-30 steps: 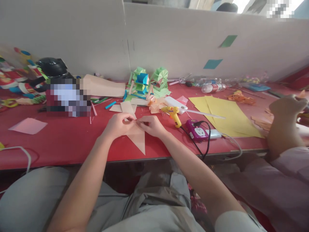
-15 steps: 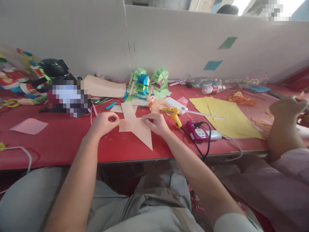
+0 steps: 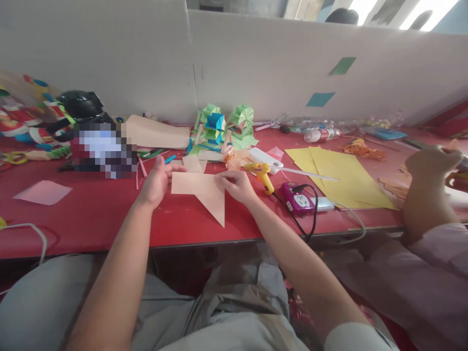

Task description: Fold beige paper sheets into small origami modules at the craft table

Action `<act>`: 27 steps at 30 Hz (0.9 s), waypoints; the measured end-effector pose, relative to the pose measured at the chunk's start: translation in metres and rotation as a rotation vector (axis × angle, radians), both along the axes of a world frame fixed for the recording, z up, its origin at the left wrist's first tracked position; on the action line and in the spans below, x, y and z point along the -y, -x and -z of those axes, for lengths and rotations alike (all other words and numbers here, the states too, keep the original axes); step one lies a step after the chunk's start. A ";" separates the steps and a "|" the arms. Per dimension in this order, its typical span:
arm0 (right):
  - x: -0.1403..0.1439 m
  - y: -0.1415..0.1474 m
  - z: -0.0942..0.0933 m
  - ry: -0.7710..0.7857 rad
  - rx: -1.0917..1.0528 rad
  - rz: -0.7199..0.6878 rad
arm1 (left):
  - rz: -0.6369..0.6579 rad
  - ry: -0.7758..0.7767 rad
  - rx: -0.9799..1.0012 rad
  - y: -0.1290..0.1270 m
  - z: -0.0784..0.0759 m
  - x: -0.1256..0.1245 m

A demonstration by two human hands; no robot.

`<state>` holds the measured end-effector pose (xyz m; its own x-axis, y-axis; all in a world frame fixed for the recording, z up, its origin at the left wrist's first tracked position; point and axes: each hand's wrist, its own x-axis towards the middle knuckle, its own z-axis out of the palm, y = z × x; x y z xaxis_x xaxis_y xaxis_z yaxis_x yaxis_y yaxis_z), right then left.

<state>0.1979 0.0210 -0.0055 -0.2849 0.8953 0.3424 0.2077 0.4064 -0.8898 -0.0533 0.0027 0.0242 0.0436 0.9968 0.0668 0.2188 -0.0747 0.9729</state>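
Note:
A beige sheet of paper [image 3: 204, 187] with a straight top edge and a point hanging toward me is just above the red table. My right hand [image 3: 237, 185] pinches it near its upper right corner. My left hand [image 3: 157, 183] is off the paper's left end, fingers stretched apart and holding nothing. Behind the paper's top edge lie more beige paper pieces [image 3: 193, 164]. A yellow glue gun [image 3: 261, 176] rests right of my right hand.
Green and blue folded-paper models [image 3: 215, 124] stand at the back. Right of me are a purple power socket [image 3: 298, 200] with cords and yellow sheets [image 3: 340, 175]. A pixelated screen [image 3: 104, 148] is on the left. A co-worker's arm [image 3: 426, 190] rests at far right.
My left hand has let go of the paper's left end and spread its fingers. The paper has shifted slightly left, and its upper strip no longer shows as one cross shape.

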 end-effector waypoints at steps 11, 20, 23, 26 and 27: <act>-0.006 0.003 0.007 0.083 0.036 -0.207 | 0.090 -0.087 -0.259 -0.020 0.007 0.007; -0.002 0.007 0.002 0.116 0.075 -0.310 | 0.158 -0.164 -0.373 -0.042 0.014 0.008; -0.004 0.007 0.002 0.134 0.062 -0.320 | 0.062 -0.223 -0.350 -0.035 0.014 0.004; -0.005 0.004 0.003 0.141 0.084 -0.320 | -0.081 -0.269 -0.378 -0.015 0.008 0.000; -0.006 0.003 0.003 0.145 0.101 -0.309 | -0.122 -0.280 -0.398 -0.007 0.006 0.000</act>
